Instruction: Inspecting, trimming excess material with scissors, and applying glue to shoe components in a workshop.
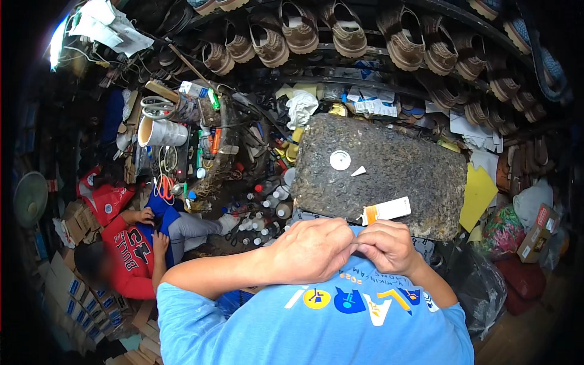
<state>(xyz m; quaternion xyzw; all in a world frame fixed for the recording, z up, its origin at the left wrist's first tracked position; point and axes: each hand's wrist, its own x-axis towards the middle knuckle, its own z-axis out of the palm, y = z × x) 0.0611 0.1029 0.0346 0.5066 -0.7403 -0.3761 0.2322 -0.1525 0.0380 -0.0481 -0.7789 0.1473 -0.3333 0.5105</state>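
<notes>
My left hand (316,250) and my right hand (389,246) meet in front of my chest, at the near edge of a dark, rough work slab (389,158). Both have their fingers pinched together, fingertips almost touching. Whatever sits between them is too small or too hidden to make out. Just beyond my right hand lies a small white-and-orange carton (389,210) on the slab. Farther back on it are a white round disc (340,160) and a small white pointed piece (359,171).
Brown shoes (298,27) line racks overhead. At left, a cluttered bench holds a white cup (161,132) and tools. Several bottles (267,213) stand on the floor. A person in red (137,258) sits at lower left. Yellow sheet material (479,193) borders the slab's right side.
</notes>
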